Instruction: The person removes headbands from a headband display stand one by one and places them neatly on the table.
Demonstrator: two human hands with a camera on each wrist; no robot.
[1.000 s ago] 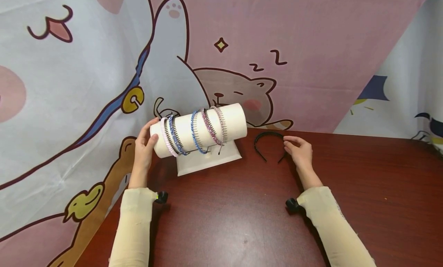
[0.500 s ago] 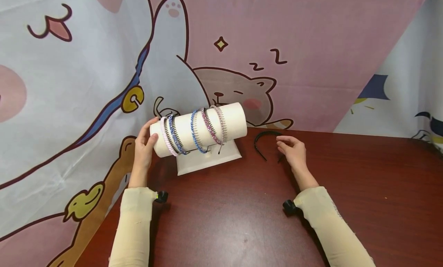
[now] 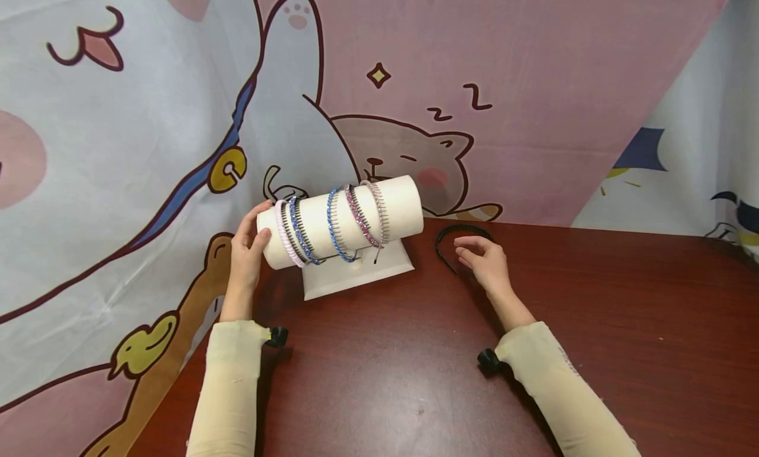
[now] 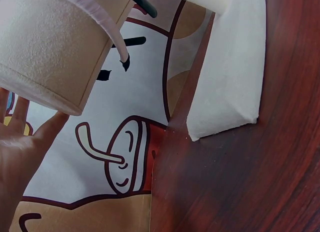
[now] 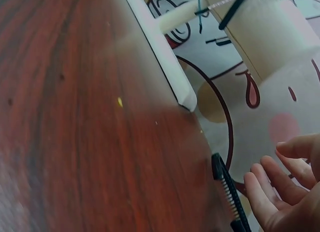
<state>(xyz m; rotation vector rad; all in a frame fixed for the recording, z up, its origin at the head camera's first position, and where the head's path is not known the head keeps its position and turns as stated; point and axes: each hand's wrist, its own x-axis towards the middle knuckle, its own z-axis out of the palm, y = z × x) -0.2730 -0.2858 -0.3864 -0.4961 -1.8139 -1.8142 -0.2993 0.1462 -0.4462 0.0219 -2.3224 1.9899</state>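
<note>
a: and just swung leftward with the right hand point(image 3: 486, 265), off the right side of the black band point(image 3: 459, 227) to across its opening!

b: gripping anything?

a: nothing; fingers loosely bent, half open, thumb apart

b: and with the left hand point(image 3: 244, 256)?

a: still curled round the left end of the roll point(image 3: 406, 207), thumb in front

b: and the black band?

a: on the table point(image 3: 385, 351), right of the roll, unmoved; probably a letting-go, then, rather than a lift

The table point(image 3: 379, 371) bears a stand point(image 3: 358, 280) and apparently a headband point(image 3: 458, 228).
</note>
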